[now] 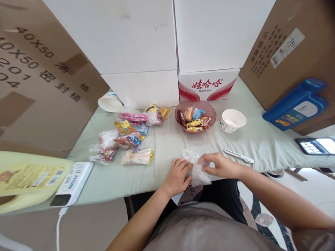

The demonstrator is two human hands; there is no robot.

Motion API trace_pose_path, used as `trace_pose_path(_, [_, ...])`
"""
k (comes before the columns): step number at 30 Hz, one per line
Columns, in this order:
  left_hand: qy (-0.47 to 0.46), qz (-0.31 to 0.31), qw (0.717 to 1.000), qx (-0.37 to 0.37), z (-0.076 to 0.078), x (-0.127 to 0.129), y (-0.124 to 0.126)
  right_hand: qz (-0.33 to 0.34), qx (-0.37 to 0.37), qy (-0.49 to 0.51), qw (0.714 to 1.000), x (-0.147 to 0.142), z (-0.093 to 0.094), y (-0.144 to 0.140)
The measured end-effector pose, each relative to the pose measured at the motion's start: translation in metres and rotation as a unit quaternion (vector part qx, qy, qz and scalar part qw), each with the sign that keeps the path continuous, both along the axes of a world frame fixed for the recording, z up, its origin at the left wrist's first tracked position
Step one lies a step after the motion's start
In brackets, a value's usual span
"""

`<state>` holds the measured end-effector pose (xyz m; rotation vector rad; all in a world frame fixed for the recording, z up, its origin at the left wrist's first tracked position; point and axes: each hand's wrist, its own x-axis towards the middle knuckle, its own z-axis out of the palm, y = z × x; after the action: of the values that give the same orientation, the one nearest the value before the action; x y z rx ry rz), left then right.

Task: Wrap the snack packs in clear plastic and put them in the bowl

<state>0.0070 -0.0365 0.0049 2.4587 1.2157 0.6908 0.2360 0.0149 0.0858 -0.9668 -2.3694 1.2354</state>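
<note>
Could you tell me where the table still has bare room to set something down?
Bare cloth lies between the snack packets and the pink bowl, running down to the hands; also right of the pen. The packet pile's side is crowded.

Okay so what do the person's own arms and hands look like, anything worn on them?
Both forearms are bare right down to the hands: no sleeves in view, no gloves, and no watch, bracelet or ring that can be made out on the left hand or the right hand. The fingers are uncovered. A grey-brown garment covers the body below the arms.
</note>
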Motion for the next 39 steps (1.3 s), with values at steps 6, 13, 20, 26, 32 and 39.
trace_pose_path(6, [-0.025,-0.007,1.0,-0.002,-0.003,0.0,0.002,-0.154,-0.012,-0.07,0.986,-0.043,-0.054,0.053])
trace_pose_path(13, [-0.154,0.088,0.984,0.018,-0.006,-0.004,0.0,-0.164,0.014,-0.104,0.981,-0.047,-0.065,0.05])
trace_pose_path(20, [-0.059,0.027,0.998,0.027,0.004,0.001,0.021,-0.149,0.07,-0.152,0.975,-0.047,-0.066,0.049])
trace_pose_path(26, [0.024,0.027,0.999,0.01,-0.01,0.006,0.03,-0.222,0.292,-0.22,0.904,-0.029,-0.041,0.032])
trace_pose_path(32, [0.06,0.025,0.998,0.024,-0.008,0.006,0.028,0.033,0.401,-0.137,0.905,-0.009,-0.065,-0.044])
trace_pose_path(39, [0.074,0.011,0.997,0.019,-0.003,0.007,0.028,0.002,0.406,-0.187,0.895,0.023,-0.1,-0.101])
